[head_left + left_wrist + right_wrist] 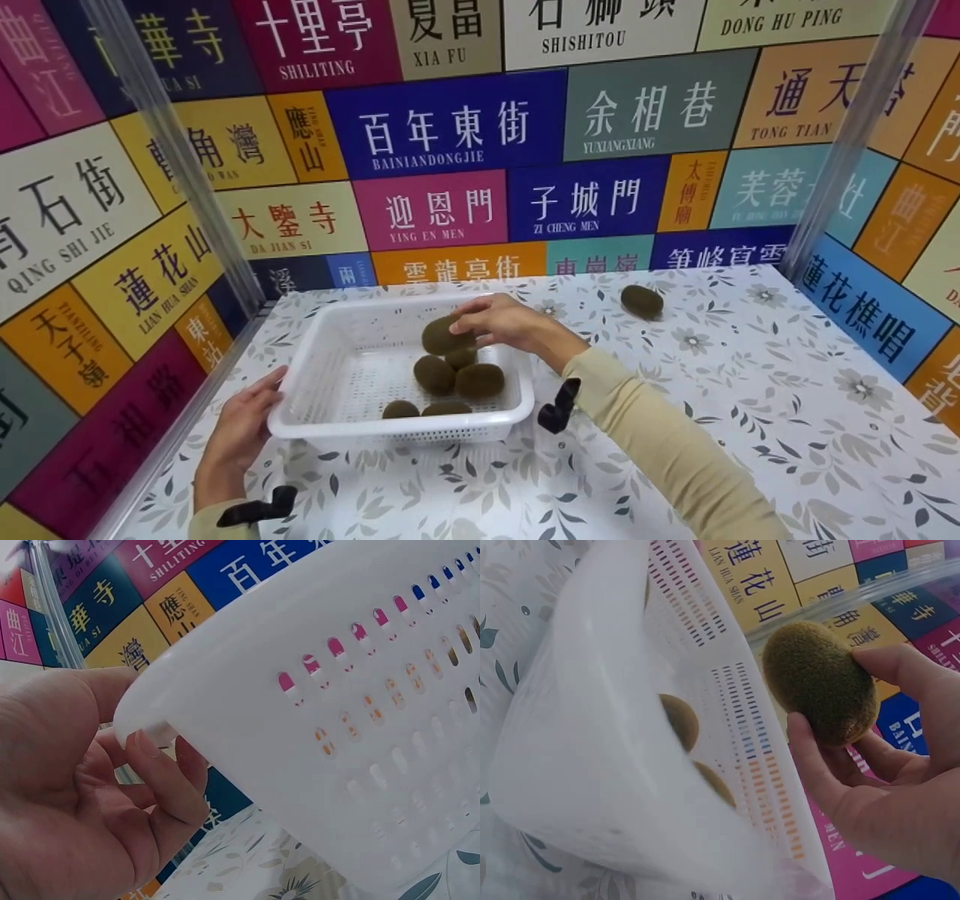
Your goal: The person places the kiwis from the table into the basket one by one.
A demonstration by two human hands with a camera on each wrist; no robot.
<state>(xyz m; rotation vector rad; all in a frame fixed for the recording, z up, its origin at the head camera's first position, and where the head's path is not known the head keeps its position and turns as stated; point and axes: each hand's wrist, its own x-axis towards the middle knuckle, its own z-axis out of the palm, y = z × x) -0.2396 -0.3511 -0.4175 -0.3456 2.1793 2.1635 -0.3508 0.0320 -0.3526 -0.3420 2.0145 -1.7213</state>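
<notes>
A brown, fuzzy kiwi (441, 337) is pinched between the thumb and fingers of my right hand (511, 325), above the white plastic basket (397, 430). The right wrist view shows this kiwi (817, 682) whole, held near its end. Several more kiwis lie in the basket, mostly in its right half, including one kiwi (480, 381) by the right wall. My left hand (236, 429) grips the basket's left rim; in the left wrist view its fingers curl under the rim (161, 694). The near wall partly hides the front kiwis.
Another kiwi (642, 301) lies on the tabletop right of the basket, towards the back. A leaf-patterned cloth (720, 375) covers the table. Behind stands a wall of coloured sign panels (450, 135), with clear upright posts (844, 142) at the table's back corners.
</notes>
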